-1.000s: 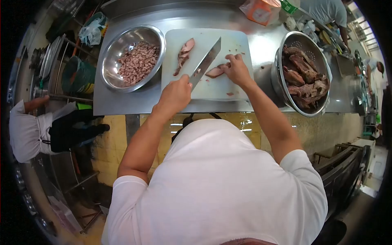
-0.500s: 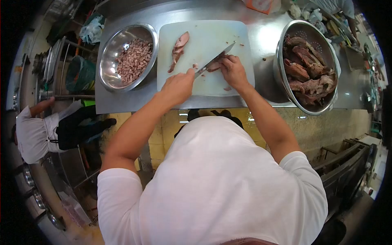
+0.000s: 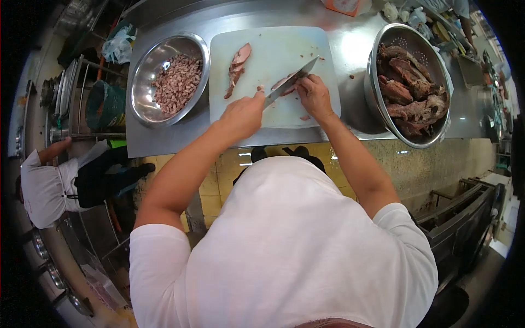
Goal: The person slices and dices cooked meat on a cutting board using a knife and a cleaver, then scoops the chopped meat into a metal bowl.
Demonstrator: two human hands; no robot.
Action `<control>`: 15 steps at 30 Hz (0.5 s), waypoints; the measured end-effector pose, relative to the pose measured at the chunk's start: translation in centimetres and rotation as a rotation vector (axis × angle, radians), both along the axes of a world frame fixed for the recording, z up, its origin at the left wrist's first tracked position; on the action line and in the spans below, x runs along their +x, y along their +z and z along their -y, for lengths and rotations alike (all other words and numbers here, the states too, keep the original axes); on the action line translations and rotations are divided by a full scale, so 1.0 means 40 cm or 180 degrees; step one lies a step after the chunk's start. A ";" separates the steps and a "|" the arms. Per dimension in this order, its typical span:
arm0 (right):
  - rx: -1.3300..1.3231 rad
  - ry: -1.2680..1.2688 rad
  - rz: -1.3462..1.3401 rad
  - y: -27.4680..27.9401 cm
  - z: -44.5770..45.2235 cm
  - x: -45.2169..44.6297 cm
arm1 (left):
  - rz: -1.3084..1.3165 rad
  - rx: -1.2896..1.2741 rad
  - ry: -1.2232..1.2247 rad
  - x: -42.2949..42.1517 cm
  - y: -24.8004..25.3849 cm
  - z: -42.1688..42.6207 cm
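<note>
The table (image 3: pixel 353 52) is glossy metal — the cutting board (image 3: pixel 279 49), smooth matt plastic.

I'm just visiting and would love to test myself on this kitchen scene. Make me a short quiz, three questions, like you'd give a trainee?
1. Which of the person's hands holds the knife?
2. True or false: the diced meat is in the bowl left of the cutting board.
3. Fill in the blank: the large meat chunks lie in the perforated ____ right of the board.

Key: 1. left hand; 2. true; 3. colander.
</note>
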State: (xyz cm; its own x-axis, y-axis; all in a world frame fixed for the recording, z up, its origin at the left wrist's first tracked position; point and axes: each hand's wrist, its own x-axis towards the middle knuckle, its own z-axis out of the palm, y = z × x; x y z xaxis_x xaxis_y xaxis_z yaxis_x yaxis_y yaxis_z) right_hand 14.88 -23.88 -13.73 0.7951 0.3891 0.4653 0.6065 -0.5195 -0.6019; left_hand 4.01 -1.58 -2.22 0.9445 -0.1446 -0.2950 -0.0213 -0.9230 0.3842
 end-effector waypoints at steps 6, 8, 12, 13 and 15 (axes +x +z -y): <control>-0.0067 0.0099 -0.0038 0.032 -0.004 0.017 | 0.0079 -0.0478 0.0256 0.024 0.024 -0.056; -0.0216 0.0132 -0.0032 0.036 0.013 0.018 | 0.0340 -0.0683 0.0395 -0.010 0.084 -0.092; -0.0373 -0.0011 -0.0613 0.092 -0.026 0.043 | 0.0732 -0.1296 0.1009 -0.053 0.148 -0.198; -0.0371 -0.0136 -0.0642 0.108 -0.043 0.050 | 0.0603 -0.1435 0.1289 -0.068 0.170 -0.207; -0.0417 0.0128 -0.0524 0.115 -0.113 0.073 | 0.0658 -0.1818 0.1583 -0.094 0.180 -0.220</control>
